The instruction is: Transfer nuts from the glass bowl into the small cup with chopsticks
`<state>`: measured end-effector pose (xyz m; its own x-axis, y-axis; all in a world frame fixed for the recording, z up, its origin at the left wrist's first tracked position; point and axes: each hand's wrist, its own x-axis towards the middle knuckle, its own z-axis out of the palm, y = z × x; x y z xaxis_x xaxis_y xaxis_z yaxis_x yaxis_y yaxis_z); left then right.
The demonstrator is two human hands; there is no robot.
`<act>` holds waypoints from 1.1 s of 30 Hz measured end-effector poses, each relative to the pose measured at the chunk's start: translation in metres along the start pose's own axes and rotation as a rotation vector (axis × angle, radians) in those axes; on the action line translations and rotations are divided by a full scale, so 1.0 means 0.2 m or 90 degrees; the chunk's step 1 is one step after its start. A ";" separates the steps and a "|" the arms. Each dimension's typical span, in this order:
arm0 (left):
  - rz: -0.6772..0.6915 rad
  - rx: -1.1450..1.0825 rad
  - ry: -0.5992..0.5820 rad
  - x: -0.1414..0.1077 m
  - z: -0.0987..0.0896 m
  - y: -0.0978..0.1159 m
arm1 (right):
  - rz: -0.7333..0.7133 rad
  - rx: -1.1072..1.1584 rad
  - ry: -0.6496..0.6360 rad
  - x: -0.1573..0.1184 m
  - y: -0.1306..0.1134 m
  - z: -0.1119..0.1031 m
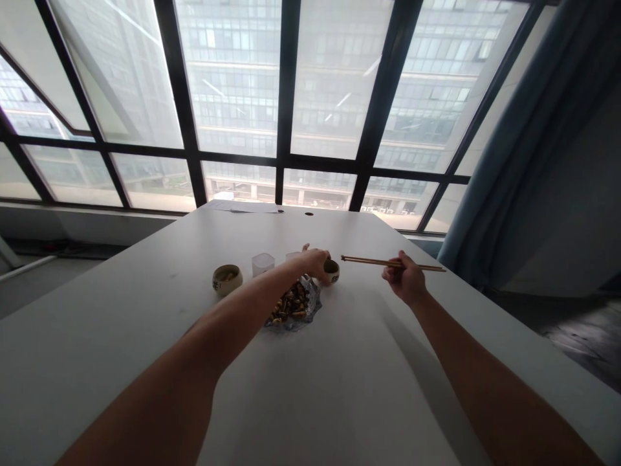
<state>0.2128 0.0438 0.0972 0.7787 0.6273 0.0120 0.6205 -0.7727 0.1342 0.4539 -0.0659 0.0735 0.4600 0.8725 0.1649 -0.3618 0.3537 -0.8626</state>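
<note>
My right hand (pixel 405 279) is closed around a pair of wooden chopsticks (pixel 369 261), which lie level and point left. A small dark bit seems to sit at their tips. With my left hand (pixel 315 262) I grip the left side of a small cream bowl (pixel 334 272) with dark lettering. Under my left forearm a clear glass dish (pixel 314 304) with a wavy rim holds many small brown and yellowish pieces, partly hidden by the arm. A second cream bowl (pixel 219 287) stands to the left with a few pale pieces inside.
A small translucent cup (pixel 262 264) stands behind my left forearm; another (pixel 292 256) is mostly hidden. Papers (pixel 242 207) lie at the far end of the white table (pixel 310 401). Windows rise behind it, and a blue curtain (pixel 514 162) hangs at the right.
</note>
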 end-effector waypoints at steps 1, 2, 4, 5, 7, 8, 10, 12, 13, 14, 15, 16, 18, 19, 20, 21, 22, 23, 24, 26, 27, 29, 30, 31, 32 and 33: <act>0.017 0.008 0.024 0.00 0.01 0.00 | -0.010 0.005 -0.005 0.00 -0.01 0.00; 0.035 0.022 0.050 -0.01 0.01 -0.01 | -0.021 0.009 -0.011 0.00 -0.01 0.00; 0.070 0.047 0.100 -0.02 0.03 -0.01 | -0.039 0.014 -0.021 0.01 -0.03 0.00; 0.080 0.051 0.119 -0.02 0.04 -0.01 | -0.044 0.013 -0.023 0.01 -0.03 0.00; 0.081 0.046 0.140 -0.02 0.05 -0.02 | -0.049 0.006 -0.019 0.01 -0.03 -0.01; 0.077 0.039 0.142 -0.02 0.05 -0.02 | -0.051 0.001 -0.015 0.02 -0.03 0.00; 0.066 0.027 0.130 -0.02 0.05 -0.02 | -0.061 -0.019 0.001 0.02 -0.01 0.00; 0.052 0.023 0.107 -0.02 0.05 -0.02 | -0.083 -0.065 0.018 0.01 0.01 0.02; 0.045 0.023 0.095 -0.02 0.05 -0.02 | -0.099 -0.100 0.019 0.00 0.02 0.03; 0.039 0.025 0.086 -0.02 0.05 -0.02 | -0.115 -0.145 0.012 -0.02 0.03 0.04; 0.034 0.025 0.080 -0.02 0.05 -0.02 | -0.129 -0.193 -0.002 -0.03 0.04 0.05; 0.029 0.024 0.077 -0.02 0.04 -0.01 | -0.143 -0.241 -0.019 -0.05 0.05 0.07; 0.021 0.020 0.074 -0.02 0.04 -0.01 | -0.166 -0.313 -0.044 -0.07 0.06 0.10; 0.014 0.019 0.070 -0.02 0.04 -0.01 | -0.179 -0.330 -0.046 -0.08 0.06 0.11; 0.006 0.019 0.062 -0.02 0.04 0.00 | -0.193 -0.335 -0.041 -0.09 0.05 0.11; -0.001 0.021 0.051 -0.03 0.03 0.00 | -0.205 -0.333 -0.031 -0.09 0.05 0.12; -0.007 0.022 0.037 -0.03 0.02 0.00 | -0.213 -0.327 -0.019 -0.09 0.04 0.12; -0.011 0.020 0.024 -0.04 0.01 0.00 | -0.216 -0.319 -0.007 -0.09 0.04 0.12; -0.013 0.015 0.013 -0.06 0.00 -0.01 | -0.215 -0.307 0.005 -0.08 0.04 0.12; -0.014 -0.004 0.016 -0.12 -0.04 -0.03 | -0.205 -0.273 0.022 -0.07 0.03 0.12; -0.013 -0.016 0.031 -0.16 -0.06 -0.04 | -0.200 -0.254 0.024 -0.07 0.03 0.12; -0.002 -0.035 0.093 -0.28 -0.09 -0.10 | -0.184 -0.225 0.005 -0.08 0.03 0.16; 0.007 -0.041 0.132 -0.36 -0.11 -0.13 | -0.173 -0.221 -0.015 -0.09 0.02 0.18; 0.017 -0.043 0.187 -0.44 -0.11 -0.17 | -0.162 -0.226 -0.042 -0.11 0.02 0.21; 0.028 -0.041 0.240 -0.53 -0.11 -0.22 | -0.154 -0.238 -0.069 -0.14 0.02 0.25; 0.032 -0.039 0.291 -0.62 -0.10 -0.27 | -0.149 -0.258 -0.097 -0.17 0.02 0.29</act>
<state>0.0804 0.0092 0.1081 0.6783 0.5785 0.4531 0.5656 -0.8046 0.1806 0.3893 -0.0746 0.0915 0.3565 0.8355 0.4181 0.0951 0.4127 -0.9059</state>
